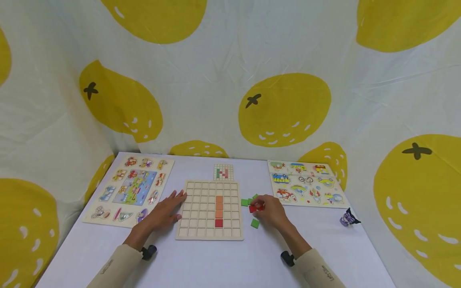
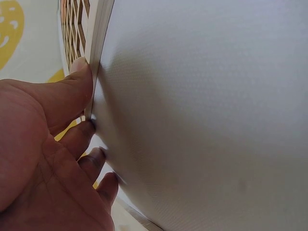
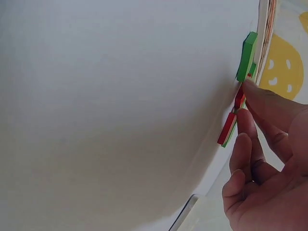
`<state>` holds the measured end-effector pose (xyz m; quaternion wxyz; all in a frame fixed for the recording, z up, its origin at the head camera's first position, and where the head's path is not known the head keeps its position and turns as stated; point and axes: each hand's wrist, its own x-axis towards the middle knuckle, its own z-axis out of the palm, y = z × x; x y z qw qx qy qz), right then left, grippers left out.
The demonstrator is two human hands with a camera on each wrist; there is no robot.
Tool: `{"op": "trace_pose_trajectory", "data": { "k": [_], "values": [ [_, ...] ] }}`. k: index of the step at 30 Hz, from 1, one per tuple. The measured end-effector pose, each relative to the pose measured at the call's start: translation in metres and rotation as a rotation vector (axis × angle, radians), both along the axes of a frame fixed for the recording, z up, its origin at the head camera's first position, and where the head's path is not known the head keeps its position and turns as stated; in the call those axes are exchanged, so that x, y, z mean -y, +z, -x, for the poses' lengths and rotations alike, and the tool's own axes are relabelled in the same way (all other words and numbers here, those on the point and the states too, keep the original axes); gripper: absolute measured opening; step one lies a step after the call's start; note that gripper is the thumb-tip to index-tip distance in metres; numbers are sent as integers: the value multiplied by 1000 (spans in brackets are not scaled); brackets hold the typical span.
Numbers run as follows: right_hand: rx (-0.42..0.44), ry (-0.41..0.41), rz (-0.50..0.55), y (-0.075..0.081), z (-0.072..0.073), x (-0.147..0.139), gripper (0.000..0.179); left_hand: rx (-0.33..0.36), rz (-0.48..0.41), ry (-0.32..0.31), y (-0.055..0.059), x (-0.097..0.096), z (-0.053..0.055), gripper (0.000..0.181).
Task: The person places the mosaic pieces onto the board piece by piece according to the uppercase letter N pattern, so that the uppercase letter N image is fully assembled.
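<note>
A pale wooden grid board [image 1: 209,216] at lower centre carries a column of three orange squares [image 1: 219,206] above one red square [image 1: 218,223]. Right of it lie green tiles [image 1: 255,223] and red tiles [image 1: 255,207] on the white table [image 1: 223,264]. The backdrop cloth [image 1: 230,80] is white with large yellow fruit bearing dark crosses

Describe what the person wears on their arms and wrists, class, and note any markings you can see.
Both arms wear long beige sleeves: the left sleeve and the right sleeve each carry small dark lettering, too small to read. A small black device is strapped at the left wrist and another at the right wrist. The left hand and right hand are bare, without gloves.
</note>
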<state>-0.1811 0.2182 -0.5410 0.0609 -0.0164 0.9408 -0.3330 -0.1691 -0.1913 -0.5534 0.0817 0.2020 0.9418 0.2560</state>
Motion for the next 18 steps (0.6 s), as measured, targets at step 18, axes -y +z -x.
{"op": "trace_pose_trajectory", "data": {
  "k": [18],
  "values": [
    [-3,21,-61,7,-2,10,20,3,-10,8,4,-1,-2,76]
  ]
}}
